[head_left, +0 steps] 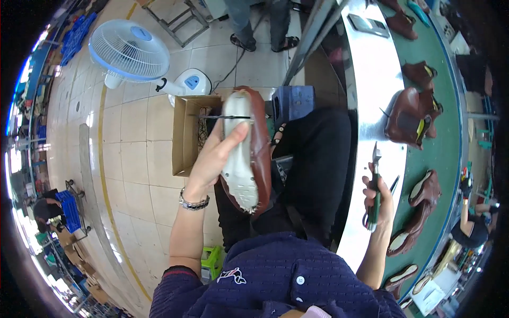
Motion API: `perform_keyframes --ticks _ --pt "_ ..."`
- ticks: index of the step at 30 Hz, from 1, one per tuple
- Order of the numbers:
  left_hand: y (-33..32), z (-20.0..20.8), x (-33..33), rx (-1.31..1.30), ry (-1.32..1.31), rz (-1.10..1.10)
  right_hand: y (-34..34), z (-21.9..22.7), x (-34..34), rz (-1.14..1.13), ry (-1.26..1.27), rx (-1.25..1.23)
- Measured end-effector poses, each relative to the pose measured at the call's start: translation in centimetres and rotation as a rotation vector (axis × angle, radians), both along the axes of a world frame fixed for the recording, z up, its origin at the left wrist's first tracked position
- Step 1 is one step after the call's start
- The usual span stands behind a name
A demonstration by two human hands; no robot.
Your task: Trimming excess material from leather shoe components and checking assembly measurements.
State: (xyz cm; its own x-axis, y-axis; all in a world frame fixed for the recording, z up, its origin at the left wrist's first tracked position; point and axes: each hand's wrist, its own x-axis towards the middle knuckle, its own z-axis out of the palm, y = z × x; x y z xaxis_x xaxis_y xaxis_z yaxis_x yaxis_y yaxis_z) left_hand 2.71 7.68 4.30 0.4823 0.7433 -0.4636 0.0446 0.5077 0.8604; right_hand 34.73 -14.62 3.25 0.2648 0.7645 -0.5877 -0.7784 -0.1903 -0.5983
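My left hand (216,153) grips a brown leather shoe (260,148) over my lap, its pale sole side turned up and its toe end pointing away from me. My thumb lies across the pale bottom, and the fingers are hidden beneath. A thin dark strip (233,116) crosses the shoe near its far end. My right hand (379,199) is closed around a pair of pliers (376,185) with green handles, above the shiny metal ledge (360,222). The metal jaws point away from me, apart from the shoe. A dark pointed thing (395,183) shows beside that hand.
To my right runs a green belt (395,265) with several brown shoe pieces (408,116). A phone (368,25) lies on the ledge's far end. Ahead stand a cardboard box (183,138), a blue crate (301,100) and a fan (130,50). Another person's legs (278,24) are beyond.
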Motion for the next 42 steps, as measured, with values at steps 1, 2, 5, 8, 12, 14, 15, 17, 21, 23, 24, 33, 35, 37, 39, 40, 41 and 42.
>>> perform_keyframes --ticks 1,2,5,8,12,14,15,17,21,23,24,33,35,37,39,40,41,42 --pt "0.4 -0.1 0.6 0.058 0.017 0.004 0.9 0.4 -0.6 0.079 -0.073 -0.025" --pt "0.8 -0.7 0.9 0.053 -0.002 0.003 2.4 1.1 -1.4 0.187 -0.136 -0.019" --pt "1.0 -2.6 1.9 0.102 0.033 -0.039 7.1 4.7 -4.0 0.489 -0.198 -0.02" --pt "0.7 -3.1 1.2 0.2 0.088 -0.061 11.5 7.6 -7.3 0.642 -0.336 -0.115" --pt "0.2 -3.4 1.0 0.34 0.147 0.047 17.2 9.0 -9.1 0.919 -0.28 -0.06" --pt "0.4 -3.5 1.2 0.317 0.075 0.08 19.0 8.5 -9.3 1.035 -0.285 -0.045" --pt "0.5 -3.6 1.1 0.304 0.018 0.115 19.7 8.5 -9.5 1.044 -0.292 -0.051" --pt "0.9 -4.4 1.9 0.423 0.025 0.251 20.9 8.5 -10.2 1.044 -0.244 -0.143" --pt "2.8 -3.0 2.7 0.65 0.191 0.348 22.0 9.0 -10.5 1.207 -0.453 -0.189" --pt "3.0 -2.9 2.4 0.777 0.335 0.253 21.4 7.9 -10.3 1.189 -0.508 -0.107" --pt "2.8 -2.9 2.3 0.809 0.352 0.266 21.1 7.3 -10.3 1.168 -0.557 -0.015" --pt "2.0 -3.6 2.3 0.956 0.282 0.347 20.1 6.7 -9.9 1.289 -0.982 0.105" --pt "1.9 -3.4 2.1 0.911 0.266 0.328 20.0 6.9 -9.8 1.293 -0.997 0.109" --pt "2.2 -3.5 1.7 0.944 0.192 0.292 19.9 7.0 -9.7 1.301 -1.014 0.116" --pt "2.5 -3.9 1.2 0.982 0.171 0.257 19.8 6.7 -9.4 1.306 -1.026 0.115" --pt "2.6 -3.9 1.0 1.017 0.153 0.222 20.2 7.3 -9.3 1.307 -1.031 0.12" --pt "2.6 -3.8 0.8 1.022 0.152 0.227 20.7 8.2 -9.2 1.384 -1.078 0.087" --pt "2.3 -3.7 0.6 1.057 0.195 0.187 21.1 9.0 -9.2 1.464 -1.122 0.05"
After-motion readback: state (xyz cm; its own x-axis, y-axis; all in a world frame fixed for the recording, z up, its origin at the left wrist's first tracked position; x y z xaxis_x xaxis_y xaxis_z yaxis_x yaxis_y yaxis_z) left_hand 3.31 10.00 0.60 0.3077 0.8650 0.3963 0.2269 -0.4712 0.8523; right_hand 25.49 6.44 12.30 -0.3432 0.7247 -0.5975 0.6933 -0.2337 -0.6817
